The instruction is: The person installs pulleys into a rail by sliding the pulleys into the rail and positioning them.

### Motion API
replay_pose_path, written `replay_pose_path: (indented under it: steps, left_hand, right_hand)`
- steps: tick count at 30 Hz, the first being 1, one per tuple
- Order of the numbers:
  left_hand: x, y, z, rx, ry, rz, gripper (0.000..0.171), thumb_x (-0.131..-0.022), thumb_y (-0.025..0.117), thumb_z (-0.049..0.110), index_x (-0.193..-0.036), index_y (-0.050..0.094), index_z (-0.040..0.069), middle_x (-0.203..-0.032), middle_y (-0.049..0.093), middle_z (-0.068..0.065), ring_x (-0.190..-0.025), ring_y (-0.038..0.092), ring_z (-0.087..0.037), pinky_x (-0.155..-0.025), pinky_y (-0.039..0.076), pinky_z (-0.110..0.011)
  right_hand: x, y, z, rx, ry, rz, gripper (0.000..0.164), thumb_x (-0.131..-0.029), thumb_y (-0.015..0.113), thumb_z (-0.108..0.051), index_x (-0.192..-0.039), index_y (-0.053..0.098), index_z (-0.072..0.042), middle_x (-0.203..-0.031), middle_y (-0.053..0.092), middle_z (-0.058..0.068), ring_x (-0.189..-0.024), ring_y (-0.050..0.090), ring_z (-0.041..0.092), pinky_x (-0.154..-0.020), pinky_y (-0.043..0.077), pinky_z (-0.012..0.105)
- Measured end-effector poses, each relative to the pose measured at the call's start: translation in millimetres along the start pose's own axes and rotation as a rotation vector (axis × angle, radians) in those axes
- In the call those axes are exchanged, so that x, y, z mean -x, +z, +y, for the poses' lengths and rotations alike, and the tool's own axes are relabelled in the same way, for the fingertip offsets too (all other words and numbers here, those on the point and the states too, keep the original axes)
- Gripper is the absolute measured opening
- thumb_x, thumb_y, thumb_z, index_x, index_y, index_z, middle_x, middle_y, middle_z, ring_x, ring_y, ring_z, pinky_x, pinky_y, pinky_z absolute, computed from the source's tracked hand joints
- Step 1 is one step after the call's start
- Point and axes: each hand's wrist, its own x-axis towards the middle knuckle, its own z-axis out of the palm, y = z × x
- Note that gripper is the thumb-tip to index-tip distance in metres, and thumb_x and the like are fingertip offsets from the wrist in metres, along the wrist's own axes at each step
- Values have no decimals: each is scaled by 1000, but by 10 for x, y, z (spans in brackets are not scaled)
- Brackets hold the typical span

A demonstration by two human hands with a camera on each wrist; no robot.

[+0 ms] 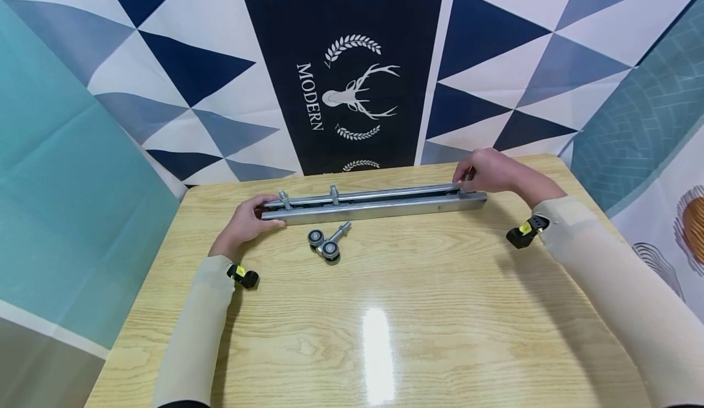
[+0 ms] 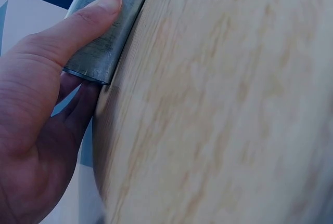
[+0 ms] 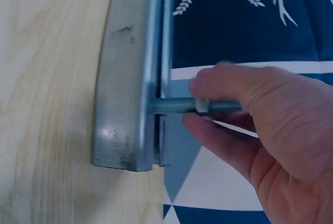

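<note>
A long metal channel rail (image 1: 379, 209) lies across the back of the table, its slot facing up. My left hand (image 1: 244, 225) grips its left end; in the left wrist view the thumb (image 2: 96, 16) presses on the side wall and the other fingers are partly hidden behind. At the right end, my right hand (image 1: 489, 171) pinches a threaded bolt (image 3: 174, 105) with a nut, which sticks up out of the slot. Two more bolts, one at the left end (image 1: 284, 199) and another beside it (image 1: 333, 194), stand in the slot. A loose roller trolley (image 1: 330, 246) with bearing wheels and a bolt lies in front of the rail.
The wood-grain table (image 1: 440, 310) stretches toward me, with a bright light reflection on it. Patterned cloth (image 1: 352, 90) hangs directly behind its back edge, and more cloth hangs on both sides.
</note>
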Motion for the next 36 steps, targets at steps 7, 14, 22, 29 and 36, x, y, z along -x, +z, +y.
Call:
replay_pose_path:
  steps: [7, 14, 22, 29, 36]
  left_hand:
    - [8, 2, -18, 12, 1, -4, 67, -79, 85, 31, -137, 57, 12, -135, 58, -18, -109, 57, -32, -99, 46, -50]
    - [2, -4, -19, 8, -5, -7, 67, -79, 85, 32, -137, 57, 13, -134, 59, -17, -108, 57, -32, -98, 47, -49]
    - [-16, 1, -32, 25, -20, -9, 66, -80, 85, 28, -138, 57, 13, -136, 58, -17, -110, 58, -33, -100, 46, -51]
    - [27, 4, 101, 13, -34, -11, 63, -84, 82, 18, -140, 54, 9, -138, 56, -21, -111, 56, -35, -102, 45, -53]
    - [129, -22, 332, -5, -31, -19, 57, -86, 79, 11, -138, 55, 3, -136, 56, -25, -110, 56, -36, -101, 45, -52]
  right_hand:
    - [73, -117, 26, -32, 69, 28, 11, -84, 70, -6, -89, 79, -10, -91, 74, 7, -78, 64, 19, -73, 54, 42]
    - [31, -46, 42, -56, 48, 58, 12, -81, 69, -2, -84, 78, -10, -82, 75, 5, -71, 59, 15, -68, 51, 34]
    - [-29, -28, -38, -85, 58, 52, 11, -80, 71, -2, -85, 79, -9, -84, 77, 7, -71, 62, 16, -67, 53, 33]
    - [-108, 8, -110, -111, 35, 47, 12, -81, 70, -2, -86, 80, -8, -86, 78, 8, -72, 63, 17, -66, 54, 31]
    - [-217, 78, -183, -157, 48, 28, 12, -82, 72, -4, -91, 80, -6, -87, 78, 8, -73, 61, 19, -67, 54, 29]
